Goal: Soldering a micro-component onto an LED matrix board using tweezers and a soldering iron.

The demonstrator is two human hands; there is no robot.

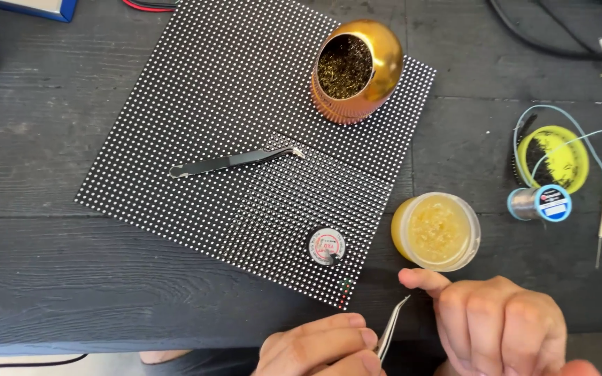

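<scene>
Head view, left hand (318, 346) fingers pinching silver tweezers (392, 325), right hand (499, 324) fingers loosely curled, empty, just beside.

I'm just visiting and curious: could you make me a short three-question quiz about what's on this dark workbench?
1. True or false: the black tweezers lie on the square dotted black panel.
2. Which hand holds the silver pointed tweezers? A left hand, B right hand.
3. What fills the tilted round golden holder?

Key
1. True.
2. A; the grip is between its fingertips.
3. A tangle of brassy wire wool.
</scene>
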